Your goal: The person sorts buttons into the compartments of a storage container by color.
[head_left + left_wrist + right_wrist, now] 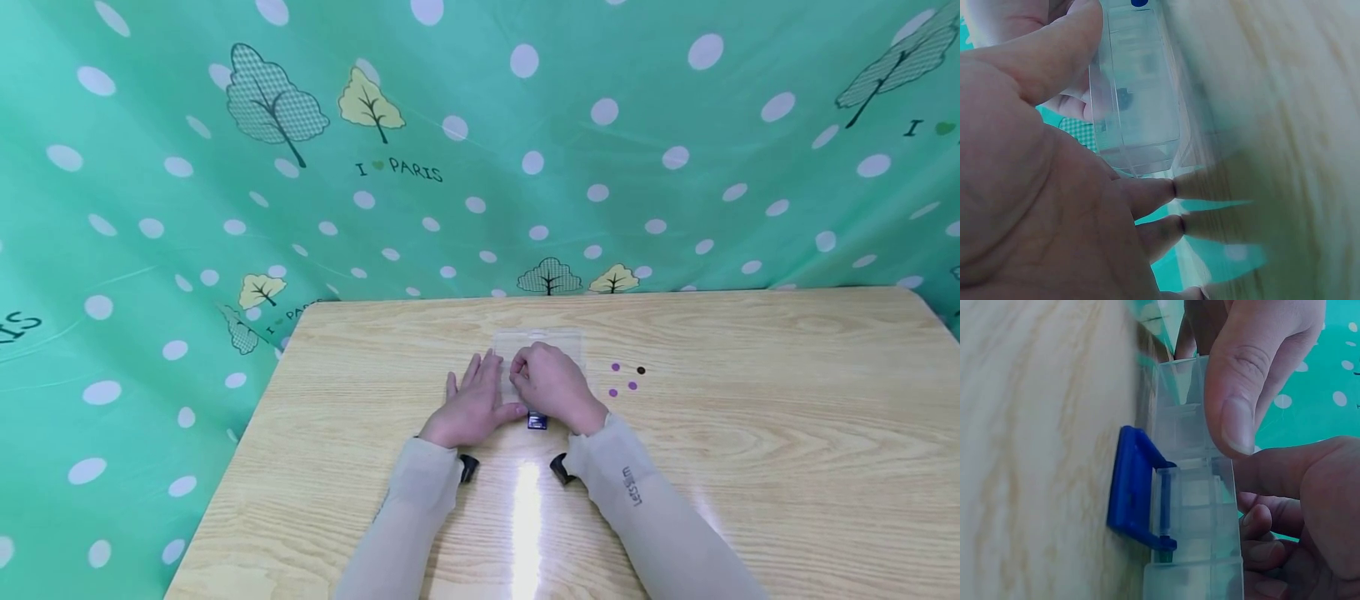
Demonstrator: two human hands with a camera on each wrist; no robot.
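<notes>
A clear plastic compartment box (573,342) lies on the table under both hands. Its blue latch (1127,487) hangs at the front side. My left hand (474,408) rests flat by the box's left side, fingers spread on the tabletop, its thumb (1238,422) against the front wall. Over the box is my right hand (551,383), its fingers curled and tips down at the compartments. Whether those fingertips pinch anything is hidden. In the left wrist view a small blurred dark piece (1124,97) shows through the box wall, near the right fingers.
Right of the box lie several small round discs: purple ones (616,367) and a dark brown one (641,370). The wood-grain table (750,433) extends wide to the right. A green dotted curtain (480,150) hangs behind the table's back edge.
</notes>
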